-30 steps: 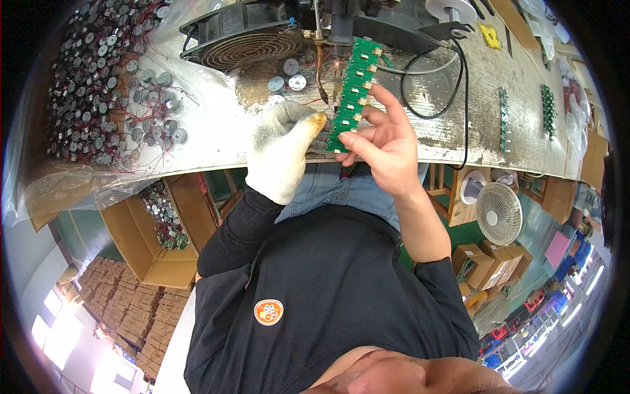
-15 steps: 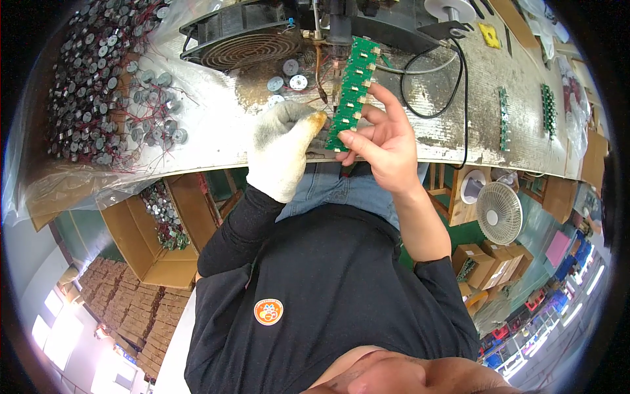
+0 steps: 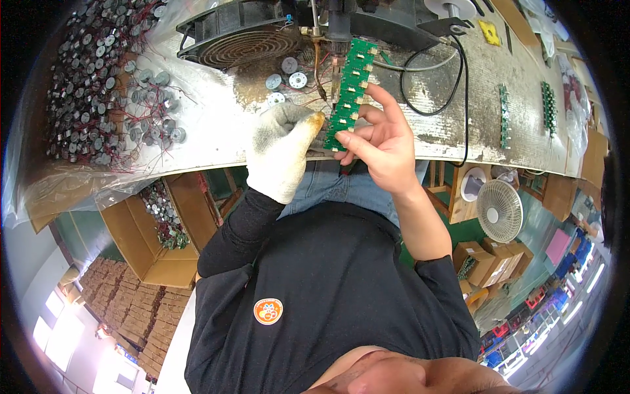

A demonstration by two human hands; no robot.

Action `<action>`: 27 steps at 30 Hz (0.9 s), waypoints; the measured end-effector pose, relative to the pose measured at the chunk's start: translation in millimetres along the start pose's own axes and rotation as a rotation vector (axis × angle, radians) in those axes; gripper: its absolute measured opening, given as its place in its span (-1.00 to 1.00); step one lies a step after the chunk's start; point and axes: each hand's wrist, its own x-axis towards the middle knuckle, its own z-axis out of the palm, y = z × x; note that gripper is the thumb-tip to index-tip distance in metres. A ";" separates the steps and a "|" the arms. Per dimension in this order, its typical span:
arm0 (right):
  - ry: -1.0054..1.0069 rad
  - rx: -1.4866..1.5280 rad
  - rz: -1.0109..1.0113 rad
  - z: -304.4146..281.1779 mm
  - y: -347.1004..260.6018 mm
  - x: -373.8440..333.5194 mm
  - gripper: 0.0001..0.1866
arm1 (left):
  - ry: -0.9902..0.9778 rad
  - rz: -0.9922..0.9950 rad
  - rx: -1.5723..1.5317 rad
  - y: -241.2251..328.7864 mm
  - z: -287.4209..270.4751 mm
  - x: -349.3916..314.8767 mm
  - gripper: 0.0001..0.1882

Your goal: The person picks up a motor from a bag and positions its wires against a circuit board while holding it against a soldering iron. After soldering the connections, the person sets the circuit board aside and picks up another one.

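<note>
A long green circuit board point(image 3: 352, 82) with small white connectors along one edge stands tilted over the bench's near edge. My bare right hand point(image 3: 387, 141) is closed on its lower end, thumb on the face and fingers behind. On the board's left side, my left hand point(image 3: 281, 148) in a white glove with a stained thumb is closed in a pinch. What it pinches is hidden by the glove. Thin wires run near its fingertips. Just beyond the glove lie several small round motors point(image 3: 298, 80). A metal tip on a brown lead point(image 3: 319, 69) points down close to the board.
A big heap of wired motors point(image 3: 98, 85) covers the bench's left side. A black fan point(image 3: 239, 39) stands at the back. A black cable point(image 3: 462, 98) loops on the right, before more circuit boards point(image 3: 504, 118). A cardboard box point(image 3: 141, 236) sits below the bench at left.
Both hands and the board have shifted very slightly to the left. Their grip looks the same.
</note>
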 end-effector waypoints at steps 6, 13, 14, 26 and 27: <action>0.001 0.036 0.018 0.8 -3.4 1.1 -0.26 | -0.020 -0.022 -0.074 4.2 3.0 0.0 -0.83; -0.005 0.061 0.005 2.6 -9.0 2.0 -0.26 | -0.026 -0.055 -0.097 9.1 2.5 1.2 -0.83; -0.008 0.054 0.001 3.1 -9.7 1.3 -0.26 | -0.029 -0.042 -0.118 7.2 1.7 0.7 -0.83; -0.007 0.043 0.001 -1.1 1.8 -0.4 -0.26 | -0.047 -0.039 -0.042 1.6 -0.1 -0.3 -0.84; -0.009 0.043 0.003 -1.3 2.2 -0.4 -0.26 | -0.050 -0.042 -0.049 1.4 -0.2 -0.2 -0.83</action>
